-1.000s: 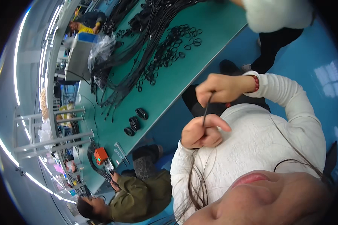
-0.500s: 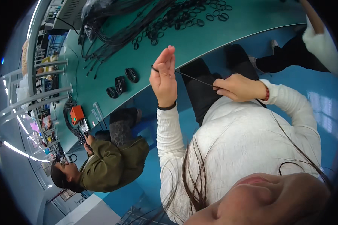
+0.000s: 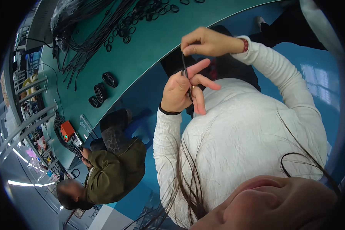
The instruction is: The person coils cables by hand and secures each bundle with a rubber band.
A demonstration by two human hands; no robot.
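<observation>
Black cord (image 3: 184, 63), one piece: hanging in mid-air between the two hands, off the table's edge, running from the right fingertips down to the left hand and circling its fingers.

Right hand (image 3: 207, 42), wearing a red bracelet (image 3: 245, 45): pinching the cord firmly between thumb and fingertips.

Left hand (image 3: 176, 92): presenting half-spread fingers, with the cord lying around them; whether the thumb is pressing it down, one cannot tell.

Step in hand: appearing to be a wrapping turn of cord around the left fingers.

Next move: seemingly calling for a steady right pinch, a strand staying taut, and left fingers holding their spread so that the turns are sitting side by side without slipping off.

Green table (image 3: 142, 63): bearing three black coils (image 3: 100, 92), standing near one another; small black rings (image 3: 147, 15), lying in a scattered heap; a bundle of loose cables (image 3: 90, 48), trailing beside the rings; an orange box (image 3: 66, 129), sitting near a co-worker (image 3: 111, 180) in a green jacket.
</observation>
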